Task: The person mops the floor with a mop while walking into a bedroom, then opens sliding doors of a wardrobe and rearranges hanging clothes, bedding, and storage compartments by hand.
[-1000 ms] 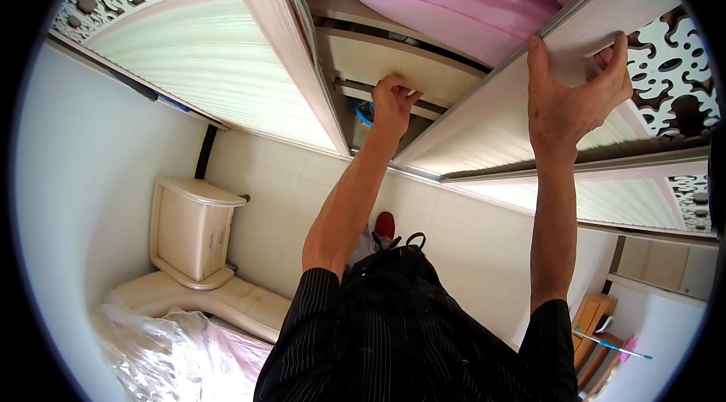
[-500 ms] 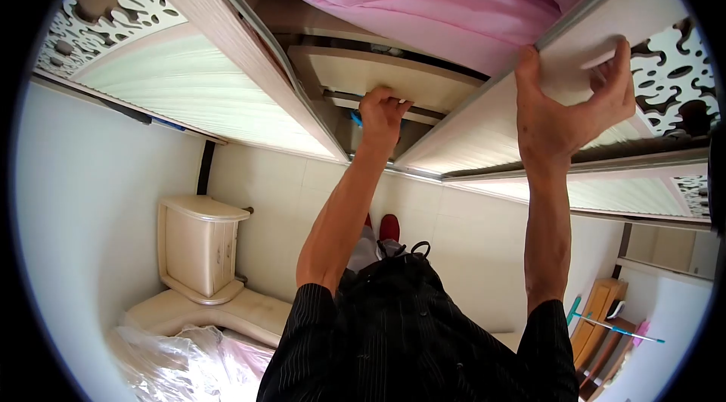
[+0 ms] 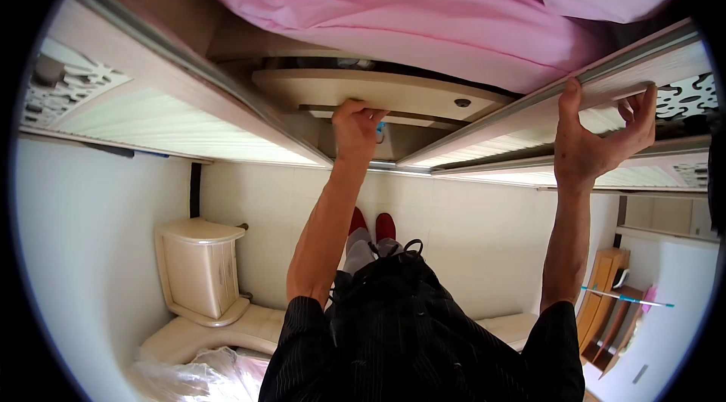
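Note:
My left hand (image 3: 354, 130) is closed at the lower edge of a pale curved drawer (image 3: 393, 90), its fingers curled against the front. The drawer tilts toward me inside the wardrobe, with a dark knob (image 3: 462, 103) on its right side. Just behind my fingers a small blue object (image 3: 381, 130) is partly hidden. My right hand (image 3: 594, 146) is spread, thumb and fingers apart, against the right wardrobe door (image 3: 522, 111). The thumb lies by that door's edge; the fingers touch its face near the cut-out pattern.
Pink bedding (image 3: 393, 24) fills the shelf above the drawer. The left wardrobe door (image 3: 189, 107) borders the opening. A cream bedside cabinet (image 3: 198, 273) and plastic-covered bed (image 3: 200, 372) are behind me at left. A wooden shelf unit (image 3: 605, 311) and teal-and-white pole (image 3: 631, 298) are at right.
The right door and my right hand have shifted right, widening the opening and exposing the drawer knob. My left hand stays at the drawer edge. The view has moved closer to the wardrobe.

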`<state>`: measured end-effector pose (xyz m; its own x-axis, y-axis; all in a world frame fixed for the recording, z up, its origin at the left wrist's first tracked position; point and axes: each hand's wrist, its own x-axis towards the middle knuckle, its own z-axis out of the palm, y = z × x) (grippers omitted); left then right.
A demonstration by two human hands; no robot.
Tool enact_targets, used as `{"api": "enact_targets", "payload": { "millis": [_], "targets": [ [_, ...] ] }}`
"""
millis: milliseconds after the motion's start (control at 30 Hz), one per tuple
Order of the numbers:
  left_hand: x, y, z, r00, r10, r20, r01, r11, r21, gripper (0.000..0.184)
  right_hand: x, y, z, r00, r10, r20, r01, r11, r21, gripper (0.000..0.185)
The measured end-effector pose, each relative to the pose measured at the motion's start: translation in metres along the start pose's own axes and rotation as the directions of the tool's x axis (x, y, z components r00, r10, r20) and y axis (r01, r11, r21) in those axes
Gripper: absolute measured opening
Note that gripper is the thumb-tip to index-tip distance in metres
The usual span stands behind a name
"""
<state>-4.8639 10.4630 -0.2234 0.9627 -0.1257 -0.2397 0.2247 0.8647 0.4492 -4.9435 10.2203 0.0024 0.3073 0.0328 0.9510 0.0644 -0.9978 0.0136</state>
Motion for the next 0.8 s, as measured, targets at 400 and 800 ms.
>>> {"api": "enact_targets", "payload": {
  "millis": [400,800],
  "targets": [
    [0.005,0.002,-0.003,0.999,-0.027,-0.017,0.028,0.999,0.030,0.021,-0.012,0.071,-0.030,0.995,0.054,0.078,-0.042,0.987,-0.153,0.084],
    [0.001,0.001,0.004,1.000,0.010,-0.015,-0.008,0.995,0.102,0.028,-0.029,0.139,-0.024,0.958,-0.287,-0.022,0.273,0.932,-0.238,0.031]
  ]
}}
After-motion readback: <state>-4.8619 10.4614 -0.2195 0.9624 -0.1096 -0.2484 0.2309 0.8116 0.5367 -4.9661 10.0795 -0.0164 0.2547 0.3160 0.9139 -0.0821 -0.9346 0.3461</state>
